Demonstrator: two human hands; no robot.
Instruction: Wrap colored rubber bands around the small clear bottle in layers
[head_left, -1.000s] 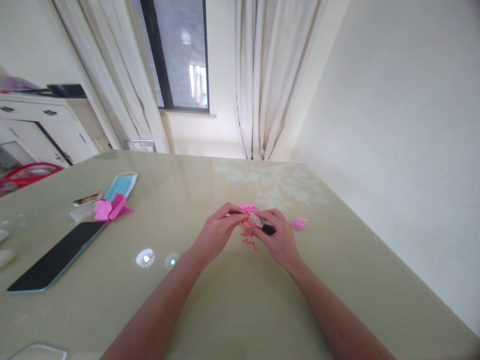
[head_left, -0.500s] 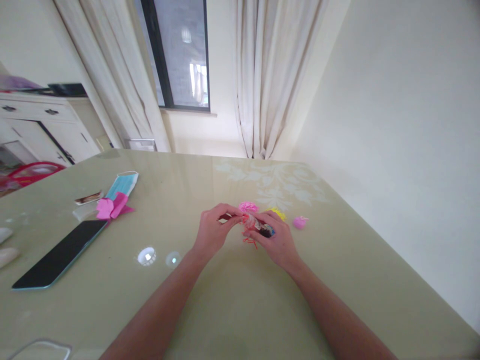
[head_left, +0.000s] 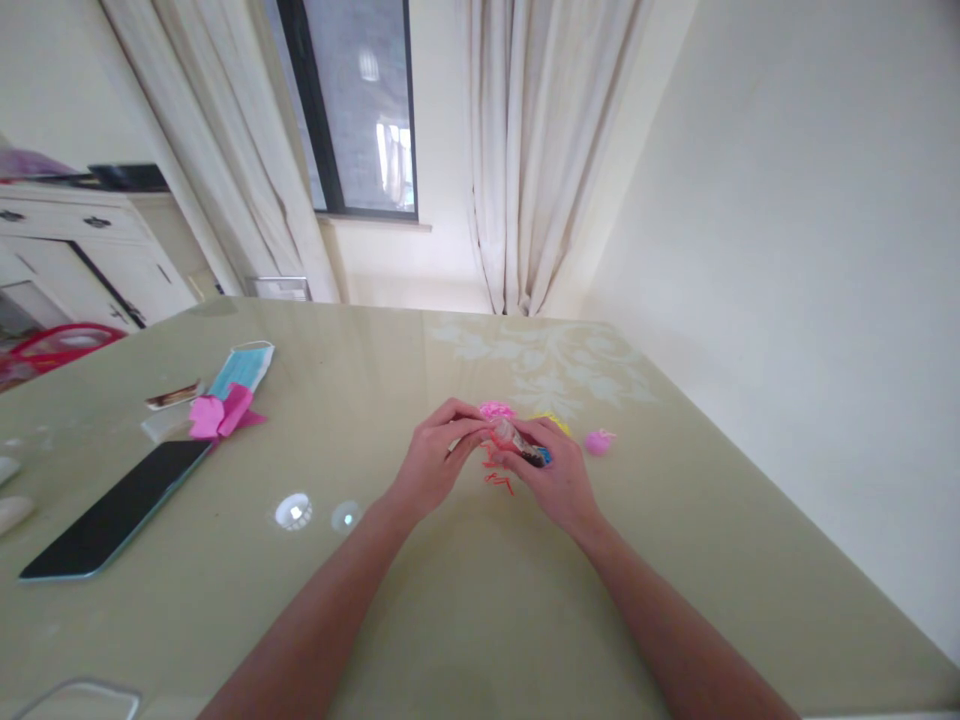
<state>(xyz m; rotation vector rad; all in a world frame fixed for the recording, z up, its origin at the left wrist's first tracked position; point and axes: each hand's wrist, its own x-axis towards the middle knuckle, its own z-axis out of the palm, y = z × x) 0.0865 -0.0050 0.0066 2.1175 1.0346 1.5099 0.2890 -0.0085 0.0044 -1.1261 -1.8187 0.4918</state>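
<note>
My right hand [head_left: 556, 470] is closed round a small clear plastic container [head_left: 510, 438] with a dark and blue printed part; whether it is a packet or a bottle I cannot tell. At its left end the fingers of my left hand [head_left: 442, 450] pinch together, and what lies between them is too small to make out. Thin red strips [head_left: 498, 484] lie on the table just below my hands. Behind my fingers sit a pink stringy bundle [head_left: 496, 410] and a yellow one [head_left: 556, 421], both partly hidden. A small pink-purple lump [head_left: 598, 442] rests right of my right hand.
The glossy table [head_left: 465, 620] meets a white wall on the right. To the left lie a black-screened tablet or phone [head_left: 116, 510], folded pink paper or cloth [head_left: 223, 412], a blue face mask [head_left: 241, 370] and a small printed card [head_left: 174, 396]. A white cord [head_left: 82, 688] curves at bottom left.
My left fingers have drawn closer together beside the container's end. The container is turned slightly, and more of the red strips beneath show. The view has shifted a little.
</note>
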